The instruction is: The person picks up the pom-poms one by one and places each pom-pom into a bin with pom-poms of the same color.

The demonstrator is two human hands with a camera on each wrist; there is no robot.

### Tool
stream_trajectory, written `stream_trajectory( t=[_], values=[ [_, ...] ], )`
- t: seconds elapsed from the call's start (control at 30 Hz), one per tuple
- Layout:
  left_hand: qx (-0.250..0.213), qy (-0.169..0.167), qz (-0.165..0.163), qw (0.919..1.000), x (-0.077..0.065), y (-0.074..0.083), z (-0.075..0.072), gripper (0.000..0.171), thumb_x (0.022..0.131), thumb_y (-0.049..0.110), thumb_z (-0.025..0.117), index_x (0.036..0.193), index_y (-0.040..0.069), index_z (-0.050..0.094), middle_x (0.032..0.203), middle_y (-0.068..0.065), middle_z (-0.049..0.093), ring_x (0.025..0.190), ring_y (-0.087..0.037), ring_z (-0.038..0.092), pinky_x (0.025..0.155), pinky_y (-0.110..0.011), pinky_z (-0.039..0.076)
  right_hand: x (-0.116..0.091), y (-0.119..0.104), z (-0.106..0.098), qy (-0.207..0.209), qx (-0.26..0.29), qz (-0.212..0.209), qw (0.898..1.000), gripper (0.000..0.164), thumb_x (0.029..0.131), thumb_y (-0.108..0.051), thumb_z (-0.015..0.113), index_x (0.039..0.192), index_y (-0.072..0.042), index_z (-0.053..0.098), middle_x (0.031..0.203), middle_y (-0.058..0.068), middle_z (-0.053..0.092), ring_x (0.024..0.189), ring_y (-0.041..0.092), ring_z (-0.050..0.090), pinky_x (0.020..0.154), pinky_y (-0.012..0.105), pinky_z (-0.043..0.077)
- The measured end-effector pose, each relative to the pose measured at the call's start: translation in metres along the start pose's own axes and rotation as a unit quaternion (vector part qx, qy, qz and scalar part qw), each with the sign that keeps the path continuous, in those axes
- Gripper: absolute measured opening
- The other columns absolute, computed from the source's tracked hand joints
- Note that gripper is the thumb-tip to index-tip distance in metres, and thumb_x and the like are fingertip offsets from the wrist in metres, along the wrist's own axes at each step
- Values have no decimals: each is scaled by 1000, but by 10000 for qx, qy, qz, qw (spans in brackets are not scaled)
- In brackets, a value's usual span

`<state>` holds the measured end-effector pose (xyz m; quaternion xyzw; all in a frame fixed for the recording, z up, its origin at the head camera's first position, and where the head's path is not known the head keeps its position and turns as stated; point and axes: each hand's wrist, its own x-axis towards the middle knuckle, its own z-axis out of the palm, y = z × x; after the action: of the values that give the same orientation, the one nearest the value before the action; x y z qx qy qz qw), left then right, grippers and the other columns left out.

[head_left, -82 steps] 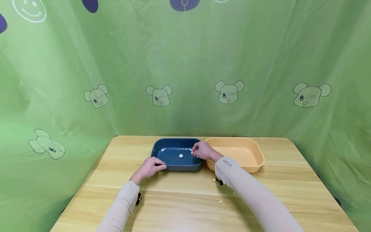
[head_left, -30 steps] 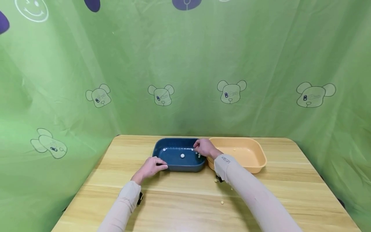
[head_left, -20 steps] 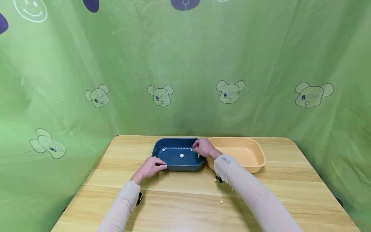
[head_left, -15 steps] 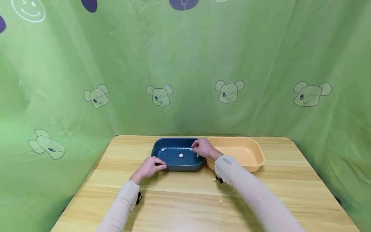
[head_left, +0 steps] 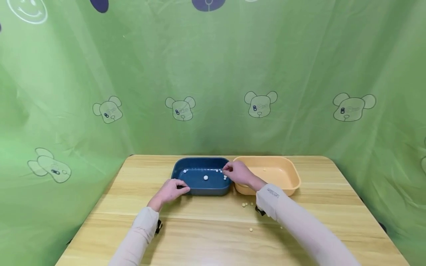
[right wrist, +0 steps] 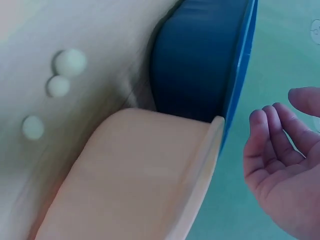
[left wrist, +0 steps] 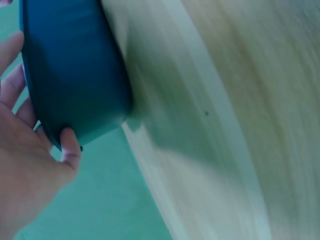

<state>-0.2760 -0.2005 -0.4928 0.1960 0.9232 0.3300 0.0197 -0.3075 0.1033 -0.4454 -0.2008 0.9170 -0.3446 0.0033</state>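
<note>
My left hand (head_left: 169,191) grips the near left rim of the blue tray (head_left: 199,192); in the left wrist view its fingers (left wrist: 12,87) lie along the rim. Inside sit several small white balls (head_left: 185,171) and one larger white ball (head_left: 205,177). My right hand (head_left: 240,173) is above the tray's right end, its fingertips close to a few small balls (head_left: 225,177). In the right wrist view, the fingers of that hand (right wrist: 285,155) are loosely bent, and I see nothing between them and the thumb.
An orange tray (head_left: 293,190) stands against the blue tray's right side, with a small ball (head_left: 264,170) inside. Several pale yellow balls (head_left: 244,205) lie on the wooden table (head_left: 206,225) in front. A green printed curtain (head_left: 213,136) hangs behind.
My right hand and sleeve have shifted slightly right, showing more small balls in the blue tray and on the table. The left hand keeps its place on the rim.
</note>
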Motion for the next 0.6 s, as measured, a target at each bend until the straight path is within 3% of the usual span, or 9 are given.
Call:
stream_trajectory(
  t=[0.23,0.4,0.5,0.6],
  values=[
    [288,478,-94,9984,-3,13,-1,15,88,25,67,97,15,72,101,1,63,100,-23,58,90,-44,43,-30,11,-23,289,-75,-397,9988,13,90,-11,62,95,-2,69,83,0,63,77,14,57,72,34,49],
    [572,949,23,9938,-8,37,-3,19,89,24,66,103,11,69,111,-5,60,110,-28,53,95,-51,35,-54,30,-44,653,-214,-470,9965,17,90,-11,62,100,2,68,90,5,65,83,20,59,76,39,49],
    [381,1284,242,9907,-12,56,-1,16,89,20,66,101,10,69,108,-5,62,107,-26,54,94,-47,39,-69,45,-56,934,-300,-351,9946,18,90,-10,62,102,2,67,96,10,65,89,26,59,77,43,49],
    [-228,1447,483,9880,-15,75,5,9,88,14,67,95,9,70,97,-1,65,93,-20,59,83,-41,47,-82,61,-67,1212,-394,-167,9917,20,90,-11,61,104,2,67,102,15,64,94,31,58,78,46,48]
  ],
)
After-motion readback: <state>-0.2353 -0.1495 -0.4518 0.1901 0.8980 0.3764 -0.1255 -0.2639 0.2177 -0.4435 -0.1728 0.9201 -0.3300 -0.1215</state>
